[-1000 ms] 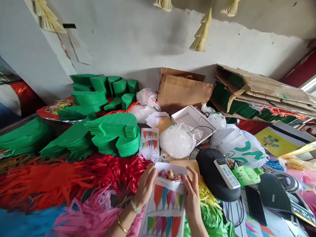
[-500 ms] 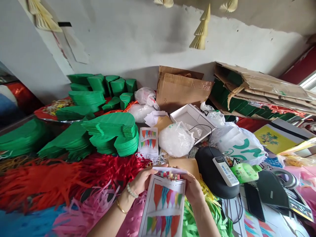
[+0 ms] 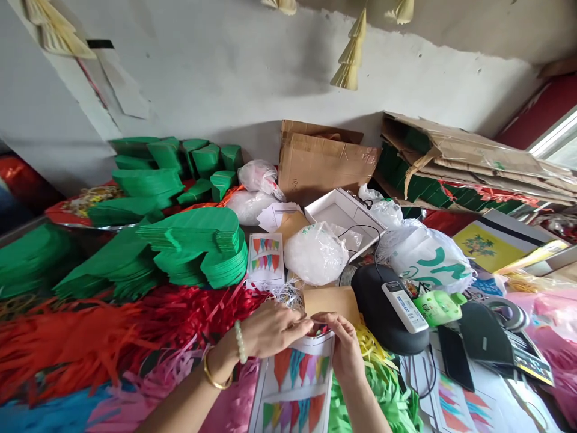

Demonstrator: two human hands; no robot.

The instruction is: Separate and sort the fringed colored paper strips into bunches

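A white printed paper packet (image 3: 295, 385) with pictures of coloured tassels stands tilted in front of me, its top end open. My left hand (image 3: 274, 329) lies across the top, fingers closed together at the mouth and covering much of it. At the upper right corner my right hand (image 3: 345, 346) grips the packet, thumb and fingers bent over the edge. Between the fingertips a little of the coloured contents shows; the rest is hidden. A similar printed packet (image 3: 265, 264) lies just beyond my hands.
Stacks of green cut paper (image 3: 193, 231) stand at the left. Red fringes (image 3: 180, 316) and orange fringes (image 3: 76, 328) lie before them. A black case (image 3: 383, 313), a white power bank (image 3: 404, 307), a green bottle (image 3: 437, 307) and a phone (image 3: 455, 358) sit at the right.
My left hand has moved from the packet's upper left edge across its mouth, and my right fingers have come over the top. The contents are now mostly covered.
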